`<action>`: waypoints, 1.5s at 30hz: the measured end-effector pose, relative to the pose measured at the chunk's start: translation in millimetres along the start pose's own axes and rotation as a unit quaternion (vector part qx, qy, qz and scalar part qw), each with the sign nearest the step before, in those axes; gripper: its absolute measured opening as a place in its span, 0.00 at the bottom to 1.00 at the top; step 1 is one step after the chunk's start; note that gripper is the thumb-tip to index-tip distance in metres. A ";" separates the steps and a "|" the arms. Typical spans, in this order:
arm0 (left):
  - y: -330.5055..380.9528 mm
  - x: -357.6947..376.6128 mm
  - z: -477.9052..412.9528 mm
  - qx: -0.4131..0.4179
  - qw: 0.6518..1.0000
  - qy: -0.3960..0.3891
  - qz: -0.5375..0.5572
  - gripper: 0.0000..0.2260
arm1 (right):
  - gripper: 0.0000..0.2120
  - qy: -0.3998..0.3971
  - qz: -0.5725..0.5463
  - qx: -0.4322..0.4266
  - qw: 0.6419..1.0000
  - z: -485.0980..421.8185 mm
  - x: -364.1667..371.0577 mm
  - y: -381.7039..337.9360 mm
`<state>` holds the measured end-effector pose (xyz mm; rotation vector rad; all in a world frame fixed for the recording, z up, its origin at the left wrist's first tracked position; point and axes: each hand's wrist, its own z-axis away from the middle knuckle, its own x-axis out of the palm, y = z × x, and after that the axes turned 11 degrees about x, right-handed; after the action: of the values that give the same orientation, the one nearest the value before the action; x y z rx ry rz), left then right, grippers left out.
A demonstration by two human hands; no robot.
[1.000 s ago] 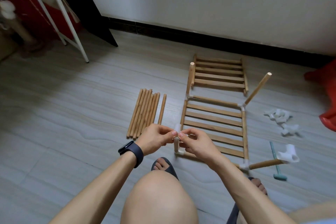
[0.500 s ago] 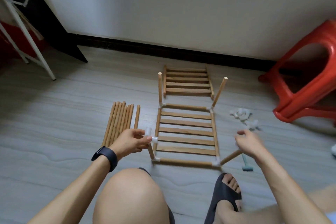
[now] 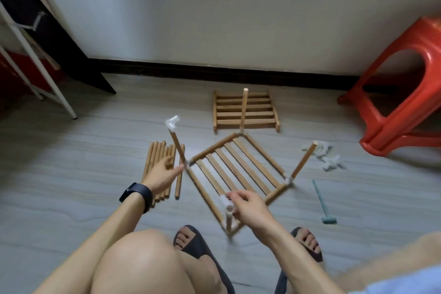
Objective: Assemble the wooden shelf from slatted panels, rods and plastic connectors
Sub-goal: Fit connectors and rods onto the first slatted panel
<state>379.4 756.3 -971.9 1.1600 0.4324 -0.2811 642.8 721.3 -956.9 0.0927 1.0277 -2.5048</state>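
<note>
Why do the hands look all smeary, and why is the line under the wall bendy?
Head view: motion blur smears the left hand, the right hand pinching a white connector, and the slatted panel between them; head view: the wide-angle lens bends the dark baseboard; head view: the loose panel by the wall looks sharper.

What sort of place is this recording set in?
Likely a room in a home: grey plank floor, plain wall with dark skirting, and a red plastic stool.
</note>
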 end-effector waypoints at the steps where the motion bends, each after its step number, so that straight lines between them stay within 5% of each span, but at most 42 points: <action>1: -1.0 3.0 7.0 -0.004 0.999 -0.028 -0.015 0.32 | 0.13 -0.019 -0.012 -0.001 1.000 -1.2 13.4 -8.0; 7: 2.0 15.7 47.1 -0.045 0.991 -0.105 0.070 0.21 | 0.23 -0.149 0.064 -0.032 0.986 -1.8 51.8 -50.8; 11: -5.2 19.8 50.6 -0.022 0.994 -0.082 0.067 0.22 | 0.22 0.062 0.135 -0.117 0.982 -14.9 1.2 -61.6; 14: -7.5 26.6 47.4 -0.026 0.993 -0.068 0.090 0.24 | 0.20 0.271 0.221 -0.124 0.929 -33.7 -64.1 -52.0; 16: -6.8 34.5 45.7 -0.020 0.996 -0.059 0.068 0.28 | 0.22 0.323 0.247 -0.079 0.910 -44.2 -104.1 -42.3; 19: -5.1 44.7 43.8 -0.014 0.998 -0.040 0.039 0.26 | 0.18 0.277 0.197 -0.001 0.941 -55.5 -138.4 -23.3; 31: 6.1 47.6 13.8 0.026 0.999 0.043 -0.002 0.17 | 0.13 0.251 0.037 -0.014 0.967 -52.8 -113.0 39.1; 38: 26.5 39.2 15.9 -0.009 0.997 0.017 -0.076 0.17 | 0.15 0.145 0.173 0.004 0.974 -71.9 -140.8 21.4; 42: 50.2 22.3 -1.6 0.003 0.984 -0.059 -0.169 0.21 | 0.22 0.042 0.355 0.019 0.934 -77.8 -177.1 -8.8; 45: 99.3 20.9 -24.8 0.052 0.957 -0.082 -0.274 0.24 | 0.25 0.039 0.443 0.015 0.895 -88.2 -208.0 -37.7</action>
<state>436.1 817.0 -908.6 1.0914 0.5942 -0.8858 806.9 881.0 -950.4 0.5452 0.7304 -1.6790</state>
